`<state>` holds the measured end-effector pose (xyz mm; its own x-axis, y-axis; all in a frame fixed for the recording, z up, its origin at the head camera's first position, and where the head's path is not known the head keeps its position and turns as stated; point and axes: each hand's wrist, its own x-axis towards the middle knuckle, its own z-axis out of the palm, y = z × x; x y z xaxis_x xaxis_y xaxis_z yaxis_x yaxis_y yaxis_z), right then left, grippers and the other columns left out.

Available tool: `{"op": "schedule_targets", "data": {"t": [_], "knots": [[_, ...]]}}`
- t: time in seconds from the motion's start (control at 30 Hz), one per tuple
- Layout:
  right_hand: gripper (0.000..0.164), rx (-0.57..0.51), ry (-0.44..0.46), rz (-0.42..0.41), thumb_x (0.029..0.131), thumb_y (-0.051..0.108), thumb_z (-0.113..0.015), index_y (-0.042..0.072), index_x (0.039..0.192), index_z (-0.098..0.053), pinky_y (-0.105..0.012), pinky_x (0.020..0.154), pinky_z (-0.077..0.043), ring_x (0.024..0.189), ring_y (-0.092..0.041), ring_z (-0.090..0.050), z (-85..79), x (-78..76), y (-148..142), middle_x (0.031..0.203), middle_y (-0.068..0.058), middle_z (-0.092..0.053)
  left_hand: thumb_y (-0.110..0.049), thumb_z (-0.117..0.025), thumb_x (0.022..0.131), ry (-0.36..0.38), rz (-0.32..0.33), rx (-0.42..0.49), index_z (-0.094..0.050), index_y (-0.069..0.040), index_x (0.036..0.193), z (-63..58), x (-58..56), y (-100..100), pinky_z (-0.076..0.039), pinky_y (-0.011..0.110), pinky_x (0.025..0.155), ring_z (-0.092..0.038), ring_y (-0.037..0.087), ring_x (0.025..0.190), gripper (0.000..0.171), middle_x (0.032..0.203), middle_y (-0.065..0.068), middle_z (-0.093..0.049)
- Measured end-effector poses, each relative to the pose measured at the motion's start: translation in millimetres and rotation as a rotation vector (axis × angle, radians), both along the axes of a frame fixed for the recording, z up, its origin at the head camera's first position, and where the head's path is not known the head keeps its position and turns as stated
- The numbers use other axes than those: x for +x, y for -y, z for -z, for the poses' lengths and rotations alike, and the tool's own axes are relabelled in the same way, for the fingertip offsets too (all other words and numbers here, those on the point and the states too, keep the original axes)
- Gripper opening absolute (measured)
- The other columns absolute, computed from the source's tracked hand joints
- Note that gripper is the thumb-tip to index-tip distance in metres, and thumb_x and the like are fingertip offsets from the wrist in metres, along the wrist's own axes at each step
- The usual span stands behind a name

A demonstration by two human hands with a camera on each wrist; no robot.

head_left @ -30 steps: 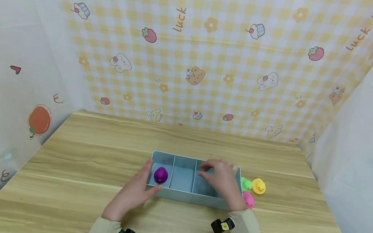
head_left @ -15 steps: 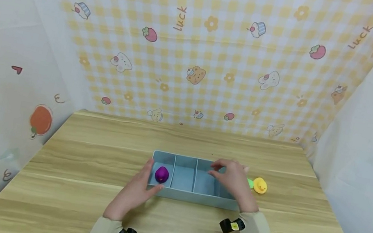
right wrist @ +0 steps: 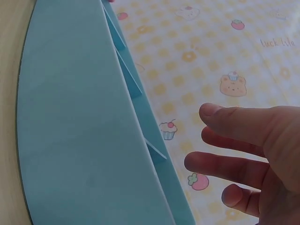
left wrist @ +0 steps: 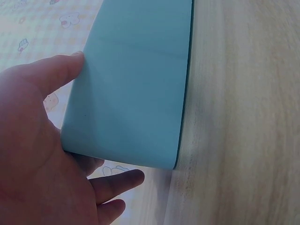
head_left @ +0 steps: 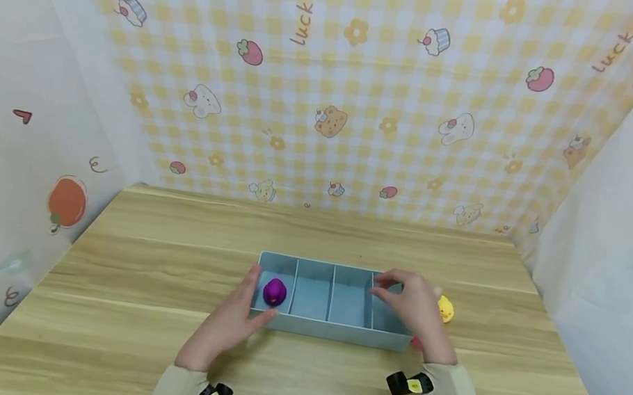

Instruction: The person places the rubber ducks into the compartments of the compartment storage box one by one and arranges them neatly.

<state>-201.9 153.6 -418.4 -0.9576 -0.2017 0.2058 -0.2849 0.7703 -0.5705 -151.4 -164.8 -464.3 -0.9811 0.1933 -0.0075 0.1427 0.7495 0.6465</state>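
A blue-grey divided box stands on the table in the head view. My left hand holds its left end, thumb at the front rim and fingers along the end wall; the left wrist view shows the thumb touching the rim. A purple toy duck sits in the leftmost compartment. Over the rightmost compartment hovers my right hand, fingers loosely bent and apart, nothing between them. Just beyond it lies a yellow toy duck, partly covered. A bit of a pink toy duck shows below the hand.
The box's thin dividers part it into several compartments. Wood-grain tabletop spreads around the box. A yellow checked cloth hangs behind, with white cloths at both sides.
My right hand has moved right, from over the third compartment to over the rightmost one, covering the green duck and most of the pink one. The left hand stays at the box.
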Motion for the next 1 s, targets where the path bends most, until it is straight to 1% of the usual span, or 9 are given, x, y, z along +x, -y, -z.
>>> {"op": "schedule_targets", "data": {"t": [0.07, 0.2, 0.27, 0.37, 0.5, 0.63, 0.73, 0.83, 1.0], "knots": [[0.020, 0.000, 0.011, 0.016, 0.079, 0.024, -0.078, 0.013, 0.096, -0.075, -0.037, 0.070, -0.017, 0.084, -0.025, -0.065, 0.6, 1.2, -3.1, 0.087, 0.002, -0.073, -0.040, -0.060, 0.092, 0.001, 0.000, -0.003, -0.002, -0.006, 0.154, -0.2, 0.5, 0.3, -0.021, 0.049, 0.116, -0.018, 0.033, 0.145, 0.091, 0.160, 0.015, -0.009], [0.021, -0.012, 0.026, 0.046, 0.081, 0.025, -0.076, 0.012, 0.097, -0.075, -0.036, 0.070, -0.019, 0.075, -0.020, -0.059, 2.7, 5.1, -12.1, 0.089, 0.001, -0.074, -0.045, -0.059, 0.092, 0.006, 0.008, -0.005, -0.002, -0.007, 0.154, -0.1, 1.9, 1.0, -0.022, 0.048, 0.116, -0.019, 0.033, 0.145, 0.092, 0.160, 0.014, -0.009], [0.020, -0.025, 0.033, 0.059, 0.081, 0.025, -0.075, 0.012, 0.097, -0.075, -0.036, 0.072, -0.023, 0.073, -0.017, -0.055, 3.7, 7.0, -17.4, 0.090, 0.000, -0.074, -0.049, -0.057, 0.091, 0.003, 0.011, -0.004, -0.002, -0.007, 0.154, 0.3, 2.0, 1.2, -0.023, 0.049, 0.115, -0.019, 0.033, 0.145, 0.094, 0.160, 0.014, -0.010], [0.019, -0.037, 0.037, 0.068, 0.082, 0.022, -0.074, 0.011, 0.097, -0.074, -0.038, 0.076, -0.025, 0.075, -0.018, -0.052, 3.9, 9.1, -25.8, 0.092, -0.002, -0.074, -0.054, -0.056, 0.090, 0.001, 0.009, -0.003, -0.003, -0.008, 0.154, 0.4, 1.5, 1.2, -0.023, 0.048, 0.115, -0.019, 0.032, 0.145, 0.095, 0.160, 0.014, -0.010], [0.019, -0.025, 0.036, 0.087, 0.082, 0.021, -0.074, 0.010, 0.099, -0.074, -0.042, 0.076, -0.021, 0.077, -0.020, -0.051, 1.8, 12.5, -36.0, 0.096, -0.005, -0.073, -0.050, -0.057, 0.091, 0.002, 0.005, -0.006, -0.003, -0.008, 0.154, 0.9, 0.4, 1.1, -0.023, 0.049, 0.115, -0.020, 0.033, 0.145, 0.093, 0.160, 0.013, -0.010], [0.021, -0.016, 0.034, 0.115, 0.082, 0.021, -0.075, 0.009, 0.100, -0.074, -0.037, 0.072, -0.022, 0.073, -0.018, -0.051, 0.2, 16.5, -45.2, 0.096, -0.007, -0.073, -0.043, -0.060, 0.092, 0.013, 0.006, -0.002, -0.002, -0.009, 0.154, 1.3, 0.2, 1.1, -0.024, 0.050, 0.115, -0.020, 0.033, 0.145, 0.092, 0.160, 0.012, -0.009], [0.021, -0.023, 0.040, 0.133, 0.083, 0.020, -0.074, 0.007, 0.100, -0.073, -0.032, 0.067, -0.029, 0.070, -0.017, -0.050, 0.7, 19.1, -52.3, 0.093, -0.008, -0.073, -0.043, -0.060, 0.092, 0.017, 0.005, -0.001, -0.001, -0.009, 0.154, 1.4, 0.5, 1.4, -0.023, 0.049, 0.116, -0.019, 0.032, 0.145, 0.092, 0.161, 0.012, -0.009], [0.021, -0.033, 0.048, 0.151, 0.084, 0.019, -0.073, 0.006, 0.100, -0.073, -0.030, 0.065, -0.031, 0.070, -0.018, -0.049, 1.8, 22.1, -60.3, 0.091, -0.008, -0.072, -0.045, -0.058, 0.092, 0.010, 0.006, -0.005, -0.001, -0.009, 0.154, 1.4, 0.7, 1.6, -0.023, 0.049, 0.116, -0.019, 0.032, 0.145, 0.092, 0.160, 0.013, -0.009], [0.022, -0.046, 0.070, 0.174, 0.084, 0.020, -0.073, 0.005, 0.100, -0.073, -0.036, 0.072, -0.026, 0.072, -0.019, -0.050, 4.5, 28.4, -72.0, 0.091, -0.008, -0.072, -0.044, -0.058, 0.093, 0.008, 0.002, -0.007, -0.001, -0.009, 0.154, 0.5, 0.3, 1.2, -0.021, 0.048, 0.116, -0.018, 0.032, 0.145, 0.091, 0.161, 0.013, -0.008]]}}
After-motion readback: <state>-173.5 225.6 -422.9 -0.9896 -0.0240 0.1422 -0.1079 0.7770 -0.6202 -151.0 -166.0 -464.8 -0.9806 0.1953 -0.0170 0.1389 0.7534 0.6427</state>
